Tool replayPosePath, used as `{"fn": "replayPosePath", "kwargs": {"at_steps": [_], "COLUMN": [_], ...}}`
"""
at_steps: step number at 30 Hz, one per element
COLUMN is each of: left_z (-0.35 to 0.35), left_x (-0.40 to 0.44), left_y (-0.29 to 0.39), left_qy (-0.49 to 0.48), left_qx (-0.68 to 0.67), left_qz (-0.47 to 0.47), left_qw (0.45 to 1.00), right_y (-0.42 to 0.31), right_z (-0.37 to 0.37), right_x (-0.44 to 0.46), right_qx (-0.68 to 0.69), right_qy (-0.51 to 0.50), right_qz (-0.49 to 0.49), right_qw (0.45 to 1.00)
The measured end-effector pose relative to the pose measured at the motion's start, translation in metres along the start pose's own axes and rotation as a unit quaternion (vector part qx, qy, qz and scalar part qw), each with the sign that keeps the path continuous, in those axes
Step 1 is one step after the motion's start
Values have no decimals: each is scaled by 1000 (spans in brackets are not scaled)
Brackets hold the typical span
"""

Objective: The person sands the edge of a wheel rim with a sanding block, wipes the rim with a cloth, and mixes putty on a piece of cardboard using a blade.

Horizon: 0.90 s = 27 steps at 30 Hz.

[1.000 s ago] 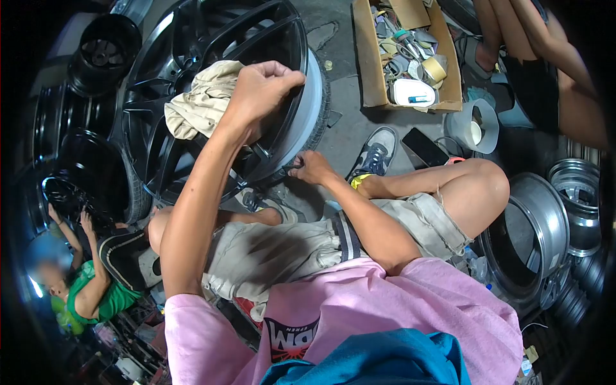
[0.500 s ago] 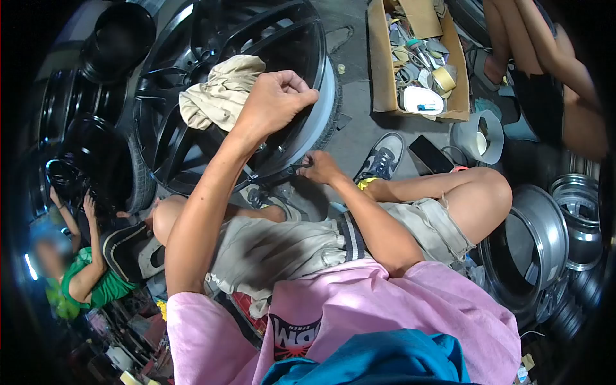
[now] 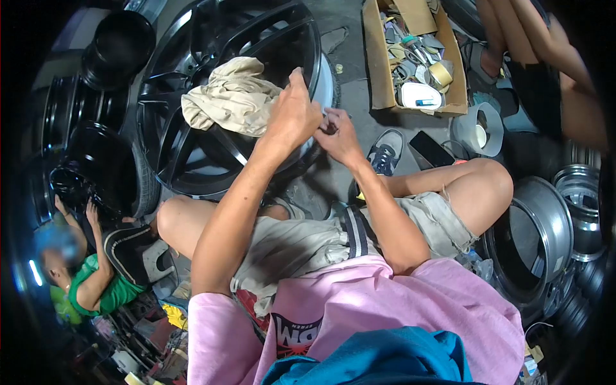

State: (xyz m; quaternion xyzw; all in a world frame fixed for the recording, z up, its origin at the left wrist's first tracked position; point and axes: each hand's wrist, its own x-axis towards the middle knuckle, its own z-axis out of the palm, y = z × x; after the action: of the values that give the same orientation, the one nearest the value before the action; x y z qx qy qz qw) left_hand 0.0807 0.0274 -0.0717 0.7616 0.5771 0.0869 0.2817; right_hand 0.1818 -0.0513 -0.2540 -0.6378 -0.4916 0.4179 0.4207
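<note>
Over the near right edge of a large black spoked wheel [image 3: 168, 144] my left hand [image 3: 295, 117] is closed, its fingers curled and one fingertip pointing up. What it may hold is hidden. My right hand [image 3: 340, 138] is right beside it, thumb and fingers bent together at a small dark thing that I cannot make out. A crumpled beige cloth [image 3: 231, 96] lies on the spokes, just left of my left hand. Pale grey shows along the wheel's right side, below the black face.
A cardboard box [image 3: 378, 70] of tools and tape stands at the upper right, near a phone [image 3: 431, 149] and a translucent tub [image 3: 492, 131]. Silver rims [image 3: 552, 224] are at right, black rims [image 3: 119, 48] at left. A person in green [image 3: 102, 289] works lower left; another person's legs [image 3: 513, 38] show upper right.
My right hand has moved up from the wheel's lower edge to beside my left hand. My left hand has shifted lower and to the right, and its fingers have changed pose.
</note>
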Motion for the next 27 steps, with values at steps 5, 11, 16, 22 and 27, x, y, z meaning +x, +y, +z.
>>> {"fn": "replayPosePath", "kwargs": {"at_steps": [5, 11, 16, 22, 27], "left_z": [4, 5, 18, 22, 23], "left_x": [-2, -19, -40, -66, -43], "left_y": [-4, 5, 5, 8, 12], "left_qy": [-2, 47, 114, 156, 135], "left_qx": [15, 37, 53, 124, 61], "left_qz": [-1, 17, 68, 143, 110], "left_qw": [1000, 998, 990, 970, 983], "right_y": [-15, -37, -72, -58, -18], "right_z": [0, 27, 27, 48, 63], "right_x": [8, -33, -65, -78, -75], "right_qx": [214, 225, 234, 225, 73], "right_qy": [73, 88, 76, 80, -77], "right_qz": [-5, -15, -18, -168, -77], "right_qw": [974, 970, 969, 956, 991]}}
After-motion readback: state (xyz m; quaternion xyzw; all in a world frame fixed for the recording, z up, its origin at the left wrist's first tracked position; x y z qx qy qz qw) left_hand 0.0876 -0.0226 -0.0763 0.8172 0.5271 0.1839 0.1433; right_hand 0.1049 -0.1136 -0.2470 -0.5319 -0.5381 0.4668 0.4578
